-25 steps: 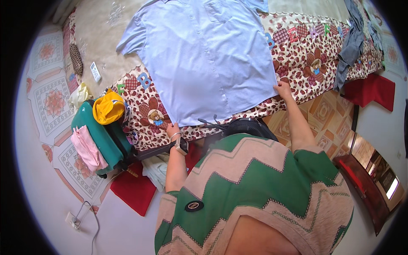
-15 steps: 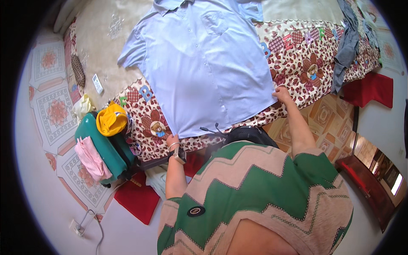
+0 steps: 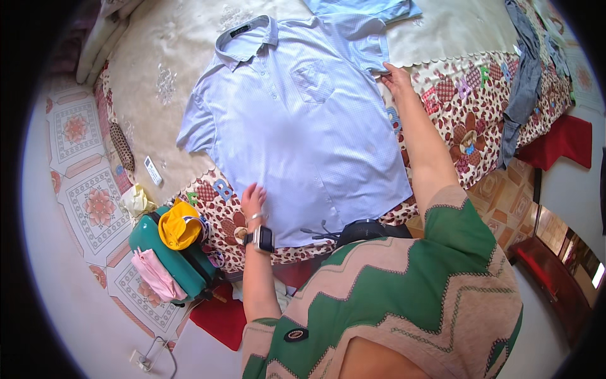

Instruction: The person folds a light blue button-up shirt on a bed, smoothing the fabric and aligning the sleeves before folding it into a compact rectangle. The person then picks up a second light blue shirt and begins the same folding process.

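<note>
A light blue short-sleeved shirt [image 3: 284,145] lies front up and spread out on the bed, with its collar at the far side and its hem toward me. My right hand [image 3: 398,79] reaches far over and pinches the lower corner of the right-side sleeve's cuff. Beside the shirt's left edge, a little above the hem, my left hand [image 3: 254,199] is open with loosely spread fingers. A watch [image 3: 262,239] sits on that wrist. Whether the left fingers touch the cloth I cannot tell.
Another blue garment [image 3: 363,7] lies beyond the shirt. Grey trousers [image 3: 522,82] hang over the bed's right side. At left stand a green suitcase [image 3: 151,230] with a yellow cap [image 3: 179,225] and pink cloth [image 3: 158,275]. A white remote [image 3: 153,170] lies on the bed.
My right hand has left the hem's right corner and moved up to the sleeve. My left hand has let go of the hem's left corner and moved slightly up along the edge.
</note>
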The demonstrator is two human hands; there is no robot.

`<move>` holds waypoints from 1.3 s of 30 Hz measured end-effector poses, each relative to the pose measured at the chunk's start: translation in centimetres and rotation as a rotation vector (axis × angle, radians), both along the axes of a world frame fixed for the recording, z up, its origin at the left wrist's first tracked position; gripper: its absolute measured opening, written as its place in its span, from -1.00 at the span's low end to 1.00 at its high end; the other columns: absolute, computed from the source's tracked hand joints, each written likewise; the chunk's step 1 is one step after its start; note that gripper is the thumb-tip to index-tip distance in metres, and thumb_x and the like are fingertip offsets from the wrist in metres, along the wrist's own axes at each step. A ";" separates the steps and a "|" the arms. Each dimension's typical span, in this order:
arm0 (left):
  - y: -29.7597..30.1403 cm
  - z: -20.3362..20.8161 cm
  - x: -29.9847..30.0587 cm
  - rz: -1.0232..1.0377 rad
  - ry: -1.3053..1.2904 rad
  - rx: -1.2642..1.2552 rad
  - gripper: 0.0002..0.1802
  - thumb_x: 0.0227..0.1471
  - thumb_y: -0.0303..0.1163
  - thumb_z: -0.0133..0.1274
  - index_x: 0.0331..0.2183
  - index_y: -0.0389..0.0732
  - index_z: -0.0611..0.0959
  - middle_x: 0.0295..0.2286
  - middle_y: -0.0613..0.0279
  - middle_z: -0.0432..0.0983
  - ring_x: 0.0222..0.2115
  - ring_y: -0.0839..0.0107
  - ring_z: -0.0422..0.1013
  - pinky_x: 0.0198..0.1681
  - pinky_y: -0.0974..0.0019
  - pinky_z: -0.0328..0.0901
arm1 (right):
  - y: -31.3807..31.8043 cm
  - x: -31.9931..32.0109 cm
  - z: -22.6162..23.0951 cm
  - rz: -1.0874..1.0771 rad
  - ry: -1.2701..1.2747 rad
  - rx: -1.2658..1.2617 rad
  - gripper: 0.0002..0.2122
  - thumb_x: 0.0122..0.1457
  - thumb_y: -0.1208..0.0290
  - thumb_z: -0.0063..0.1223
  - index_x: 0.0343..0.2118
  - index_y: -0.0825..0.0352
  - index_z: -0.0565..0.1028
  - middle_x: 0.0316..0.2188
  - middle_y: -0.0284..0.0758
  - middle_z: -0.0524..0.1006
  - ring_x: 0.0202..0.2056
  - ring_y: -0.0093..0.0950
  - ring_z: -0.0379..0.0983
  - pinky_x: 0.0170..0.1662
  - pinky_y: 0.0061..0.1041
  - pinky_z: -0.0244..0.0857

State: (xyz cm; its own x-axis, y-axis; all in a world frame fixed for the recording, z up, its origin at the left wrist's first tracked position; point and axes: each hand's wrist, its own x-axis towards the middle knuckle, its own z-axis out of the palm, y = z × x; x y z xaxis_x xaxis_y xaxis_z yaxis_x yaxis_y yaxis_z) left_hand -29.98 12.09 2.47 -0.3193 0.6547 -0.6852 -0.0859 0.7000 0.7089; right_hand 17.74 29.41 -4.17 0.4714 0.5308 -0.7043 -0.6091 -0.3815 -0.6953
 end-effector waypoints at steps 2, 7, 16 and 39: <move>4.3 0.1 3.9 -0.111 -0.161 0.047 -0.66 -0.10 -0.42 -0.10 -0.21 -0.34 0.36 -0.38 0.14 0.39 -0.41 0.45 0.36 -0.36 0.51 0.28 | 1.0 0.2 -0.6 -0.009 0.084 0.047 -0.82 -0.19 0.55 0.09 -0.47 0.38 0.37 -0.57 -0.29 0.43 -0.61 -0.48 0.35 -0.61 -0.58 0.23; 13.7 0.4 13.1 -0.387 -0.334 0.154 -0.64 -0.06 -0.32 -0.13 -0.21 -0.33 0.36 -0.36 0.10 0.39 -0.39 0.38 0.36 -0.29 0.41 0.27 | 2.1 -0.6 1.1 0.008 0.112 -0.055 -0.87 -0.18 0.55 0.08 -0.51 0.39 0.39 -0.60 -0.28 0.43 -0.64 -0.48 0.35 -0.66 -0.54 0.23; 18.6 -0.6 19.2 -0.328 -0.451 0.046 -0.69 -0.07 -0.36 -0.15 -0.25 -0.31 0.40 -0.41 0.14 0.41 -0.41 0.44 0.37 -0.35 0.46 0.29 | 1.3 3.7 1.0 0.458 -0.902 -0.130 -0.66 -0.14 0.42 0.05 -0.28 0.48 0.33 -0.55 -0.31 0.44 -0.55 -0.61 0.36 -0.52 -0.71 0.24; 21.7 -7.1 16.9 0.136 -0.616 0.014 -0.71 -0.12 -0.31 -0.10 -0.30 -0.22 0.32 -0.43 0.12 0.36 -0.39 0.26 0.33 -0.32 0.11 0.26 | -27.0 -2.0 4.8 0.940 -0.795 -0.345 -0.75 -0.21 0.41 0.02 -0.38 0.33 0.39 -0.51 -0.27 0.44 -0.43 -0.40 0.40 -0.34 -0.51 0.26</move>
State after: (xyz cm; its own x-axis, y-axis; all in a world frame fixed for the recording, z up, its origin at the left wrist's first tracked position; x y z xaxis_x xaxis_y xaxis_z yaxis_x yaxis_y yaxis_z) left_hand -13.12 33.77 -4.64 0.0498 0.6459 -0.7618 -0.5688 0.6454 0.5099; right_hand 15.77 2.43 0.64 0.3684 0.7344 -0.5700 0.5281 -0.6699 -0.5218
